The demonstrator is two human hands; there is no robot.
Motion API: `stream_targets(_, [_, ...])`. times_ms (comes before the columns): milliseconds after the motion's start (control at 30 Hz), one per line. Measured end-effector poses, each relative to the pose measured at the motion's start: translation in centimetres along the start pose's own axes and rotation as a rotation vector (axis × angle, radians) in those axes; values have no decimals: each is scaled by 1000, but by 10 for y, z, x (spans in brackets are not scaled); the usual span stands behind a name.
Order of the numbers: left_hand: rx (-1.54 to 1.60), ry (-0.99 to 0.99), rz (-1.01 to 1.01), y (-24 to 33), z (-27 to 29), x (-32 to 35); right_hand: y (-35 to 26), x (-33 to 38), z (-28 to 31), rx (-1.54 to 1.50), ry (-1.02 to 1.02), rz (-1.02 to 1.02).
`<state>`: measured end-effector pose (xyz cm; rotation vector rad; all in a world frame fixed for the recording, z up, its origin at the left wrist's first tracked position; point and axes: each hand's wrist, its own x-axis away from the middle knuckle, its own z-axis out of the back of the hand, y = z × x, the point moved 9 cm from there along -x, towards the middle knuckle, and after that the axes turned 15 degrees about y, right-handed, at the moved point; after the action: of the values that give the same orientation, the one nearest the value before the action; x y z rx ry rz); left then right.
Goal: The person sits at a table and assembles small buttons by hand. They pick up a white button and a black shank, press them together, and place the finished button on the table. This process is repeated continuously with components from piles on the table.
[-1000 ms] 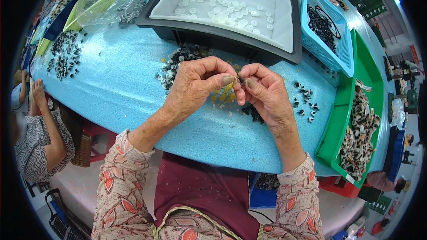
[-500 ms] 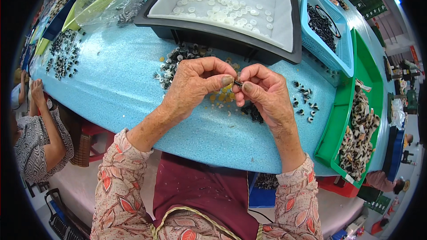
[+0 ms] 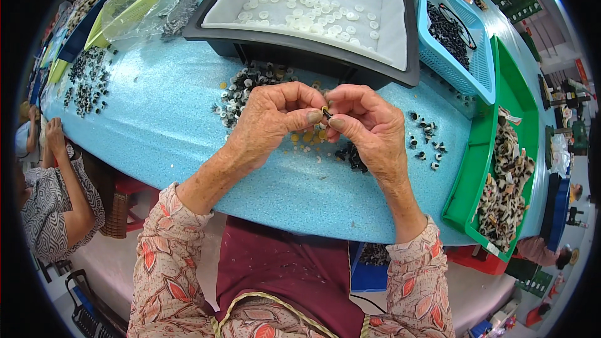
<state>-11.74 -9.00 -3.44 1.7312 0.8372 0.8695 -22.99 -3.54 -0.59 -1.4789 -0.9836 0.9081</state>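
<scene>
A tiny black-stemmed piece with a yellow disc (image 3: pixel 326 112) is pinched between the fingertips of both hands, above the blue tabletop. My left hand (image 3: pixel 266 116) grips it with thumb and forefinger. Thumb and fingers of my right hand (image 3: pixel 375 125) close on its other end. Beneath my hands lie loose yellow discs (image 3: pixel 305 138) and a small heap of black pieces (image 3: pixel 352 155), partly covered by the right hand. Behind my left hand spreads a pile of black-and-white stemmed pieces (image 3: pixel 235 97). Several similar pieces (image 3: pixel 429 130) are scattered to the right.
A black tray (image 3: pixel 300 48) lined with white holds translucent washers. On the right stand a light-blue basket (image 3: pixel 482 72) of black pieces and a green bin (image 3: pixel 466 197) with spotted plush parts. More black pieces (image 3: pixel 87 81) lie far left, near another person's hand (image 3: pixel 55 138).
Both hands have risen slightly, still pinching the piece. Its yellow disc shows more clearly now, and the stem is tilted differently. The whole view has shifted a little.
</scene>
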Motion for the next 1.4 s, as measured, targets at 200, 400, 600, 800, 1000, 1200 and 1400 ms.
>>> stream_targets(200, [-112, 99, -113, 14, 4, 4, 6, -2, 2, 14, -13, 40])
stream_targets(400, [-268, 134, -236, 27, 4, 9, 7, -2, -2, -63, -25, -15])
stream_targets(600, [-146, 85, -43, 11, 8, 5, 5, 1, -5, 38, -51, 31])
stream_targets(800, [-196, 146, -171, 19, 7, 5, 5, -6, 5, -108, -54, 70])
stream_targets(1000, [-203, 280, -268, 29, 23, 2, 8, -7, 12, -92, 36, 5])
stream_targets(1200, [-145, 611, -463, 56, 60, 8, 6, -7, 12, -41, 68, 20])
stream_targets(1400, [-427, 553, -527, 79, 78, 24, 5, -6, 11, -41, -17, 50])
